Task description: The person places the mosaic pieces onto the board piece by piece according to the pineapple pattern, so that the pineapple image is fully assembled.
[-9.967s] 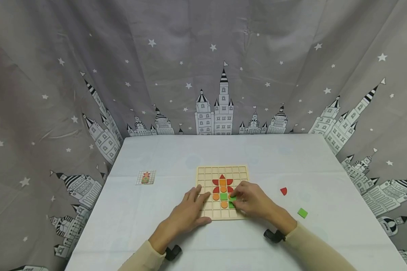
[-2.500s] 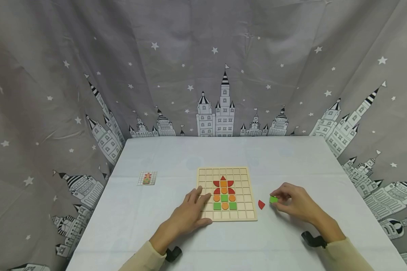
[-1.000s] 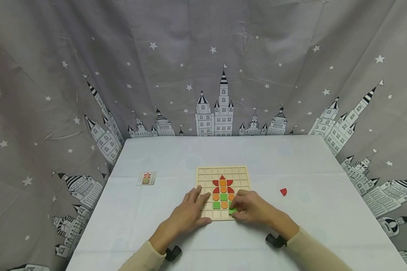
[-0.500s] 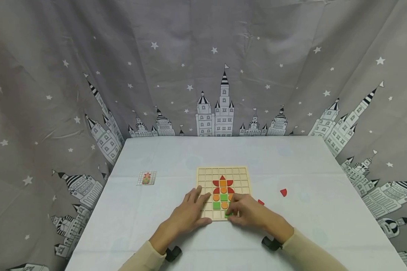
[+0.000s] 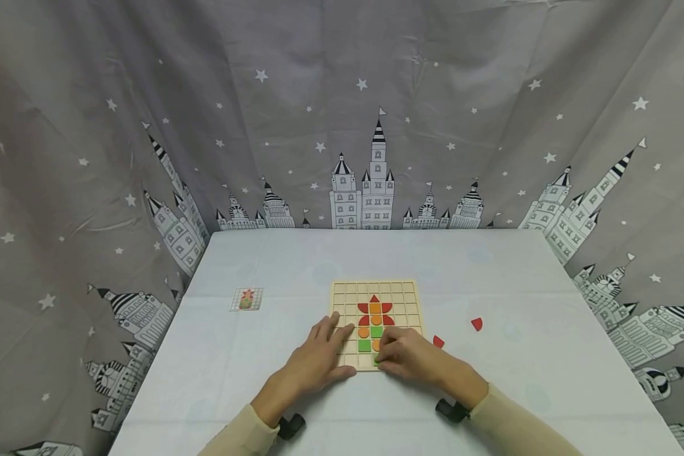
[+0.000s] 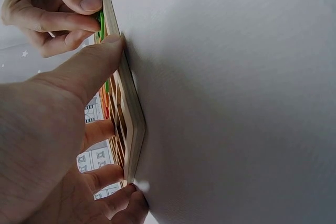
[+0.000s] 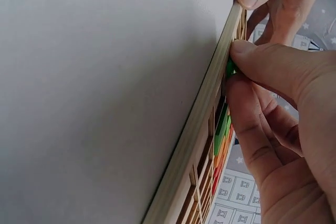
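Note:
A wooden grid board (image 5: 405, 316) lies on the white table, bearing a figure of red, orange and green tiles in its middle. My left hand (image 5: 319, 354) rests along the board's left side, fingers spread over the grid and thumb at the near edge. Thumb and index finger of my right hand (image 5: 413, 358) pinch a green square tile (image 7: 230, 67) at the board's bottom row, below an orange round tile (image 5: 376, 345). The right hand covers the lower right of the figure. In the left wrist view the left thumb (image 6: 113, 43) presses the board's edge.
Two red quarter-round tiles lie right of the board: one near tile (image 5: 438, 342) close to its edge, one farther tile (image 5: 477, 324). A pattern card (image 5: 246, 299) with a small tile figure lies to the left. A grey castle-print curtain (image 5: 342, 114) hangs behind the table.
A green square now sits at the figure's lower left. The right hand picked up the loose green tile from the right, brought it to the board and shifted left along the bottom row. Left hand stays put.

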The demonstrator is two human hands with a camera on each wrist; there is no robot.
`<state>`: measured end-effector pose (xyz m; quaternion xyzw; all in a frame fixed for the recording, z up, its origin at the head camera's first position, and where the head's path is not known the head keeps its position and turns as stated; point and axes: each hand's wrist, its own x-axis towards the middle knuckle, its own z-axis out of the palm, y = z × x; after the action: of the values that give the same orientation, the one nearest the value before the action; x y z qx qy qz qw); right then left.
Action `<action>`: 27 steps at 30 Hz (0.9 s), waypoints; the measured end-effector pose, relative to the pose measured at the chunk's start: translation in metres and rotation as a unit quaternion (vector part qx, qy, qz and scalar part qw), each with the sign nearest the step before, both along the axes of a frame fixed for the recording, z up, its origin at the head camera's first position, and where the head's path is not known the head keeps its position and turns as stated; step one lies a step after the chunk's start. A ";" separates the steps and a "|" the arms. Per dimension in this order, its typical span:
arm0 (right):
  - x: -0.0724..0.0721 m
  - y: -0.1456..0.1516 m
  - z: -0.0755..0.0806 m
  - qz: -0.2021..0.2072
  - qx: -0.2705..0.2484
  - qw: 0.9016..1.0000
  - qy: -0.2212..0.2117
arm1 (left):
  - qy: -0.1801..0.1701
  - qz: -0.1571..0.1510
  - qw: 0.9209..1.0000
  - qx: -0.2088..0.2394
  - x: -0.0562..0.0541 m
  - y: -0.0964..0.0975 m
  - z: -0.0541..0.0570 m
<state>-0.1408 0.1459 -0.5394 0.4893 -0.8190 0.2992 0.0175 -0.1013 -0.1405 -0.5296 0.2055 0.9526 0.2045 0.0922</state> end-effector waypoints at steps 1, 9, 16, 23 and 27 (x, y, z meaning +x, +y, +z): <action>0.000 0.000 0.000 0.002 -0.002 1.000 0.001 | 0.000 0.000 1.000 0.000 0.000 0.000 0.000; -0.001 -0.001 -0.002 0.009 -0.019 1.000 0.003 | -0.005 0.002 1.000 -0.001 0.000 0.002 0.005; -0.002 0.001 -0.001 -0.003 -0.016 1.000 -0.019 | -0.006 0.001 1.000 0.000 0.000 0.002 0.003; -0.004 0.012 -0.001 -0.028 -0.024 0.999 -0.012 | -0.005 0.000 1.000 0.003 0.000 0.001 0.000; -0.006 0.021 0.000 -0.036 -0.037 0.999 -0.004 | -0.007 0.001 1.000 0.006 0.000 0.000 -0.001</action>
<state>-0.1473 0.1670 -0.5397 0.4577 -0.8244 0.3302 0.0433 -0.1009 -0.1401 -0.5305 0.2037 0.9509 0.2117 0.0971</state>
